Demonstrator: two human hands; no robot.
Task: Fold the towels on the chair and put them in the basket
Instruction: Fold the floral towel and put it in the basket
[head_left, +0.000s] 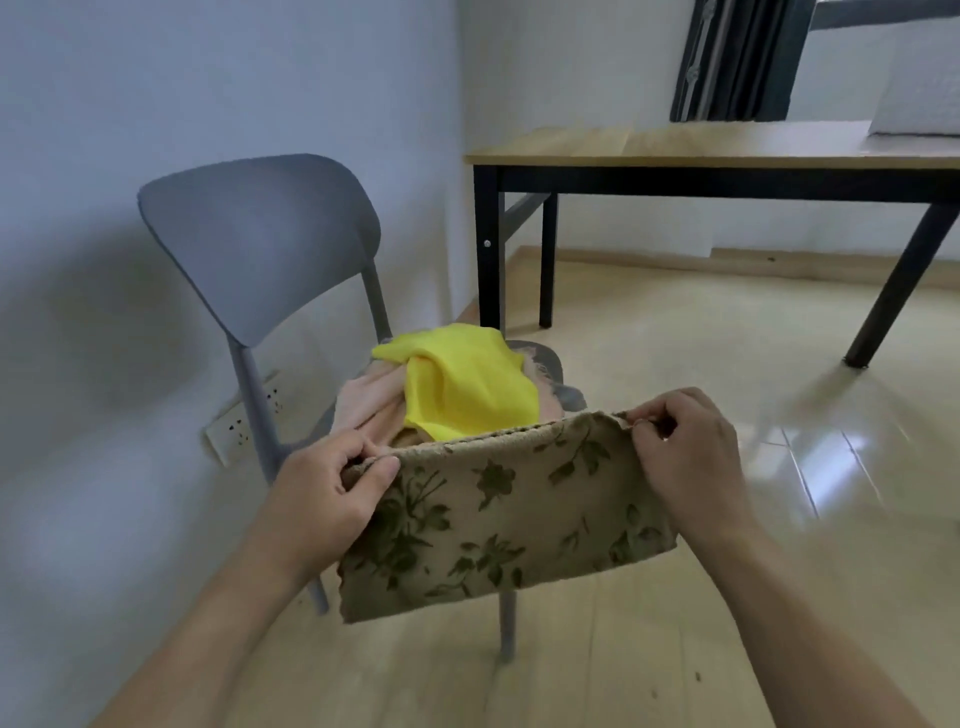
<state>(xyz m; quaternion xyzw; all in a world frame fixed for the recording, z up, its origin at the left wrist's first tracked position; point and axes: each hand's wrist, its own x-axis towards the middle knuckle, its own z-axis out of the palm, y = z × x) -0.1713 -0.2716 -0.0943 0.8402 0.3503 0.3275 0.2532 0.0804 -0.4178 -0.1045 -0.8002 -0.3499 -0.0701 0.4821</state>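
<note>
Beige floral towel (498, 519) hangs off the chair (260, 244) seat's front edge, your left hand (322, 499) and right hand (691, 452) pinching its top corners, yellow towel (467, 384) behind.

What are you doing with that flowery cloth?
A person is folding towels. The left hand and the right hand each pinch a top corner of the flowered beige towel, which hangs doubled over in front of the grey chair. A yellow towel and a pinkish towel lie crumpled on the seat, not yet folded. No basket shows in this view.
</note>
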